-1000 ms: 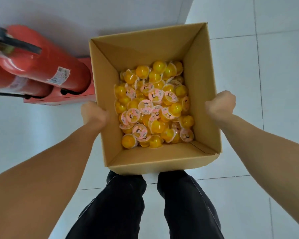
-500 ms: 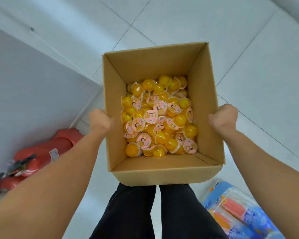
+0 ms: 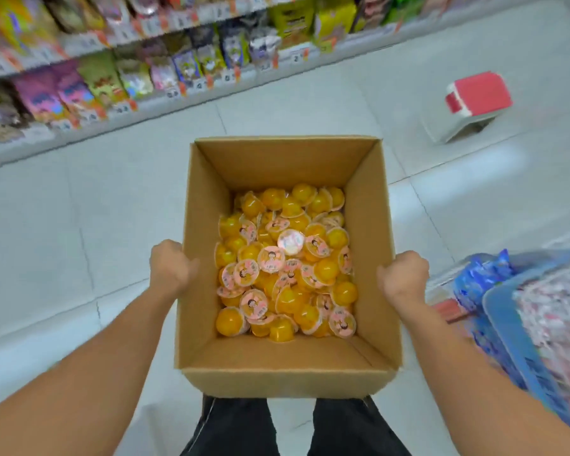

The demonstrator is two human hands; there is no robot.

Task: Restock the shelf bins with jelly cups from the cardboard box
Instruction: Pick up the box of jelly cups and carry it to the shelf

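The left hand (image 3: 170,264) curls against the cardboard box's (image 3: 208,245) left wall; jelly cups (image 3: 285,268) lie heaped inside; the right hand (image 3: 403,278) clasps the right wall. Carrying it well means keeping it level and both grips even, nearing the blue bin (image 3: 520,350).

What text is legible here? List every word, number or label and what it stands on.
"2": white price tag on the shelf edge; any further characters are blurred.
Other shelf price tags: blurred, unreadable.
Pink foil lids of the yellow jelly cups: cartoon print, writing too small.
Brown cardboard box: no print visible.
Snack bags: blurred.
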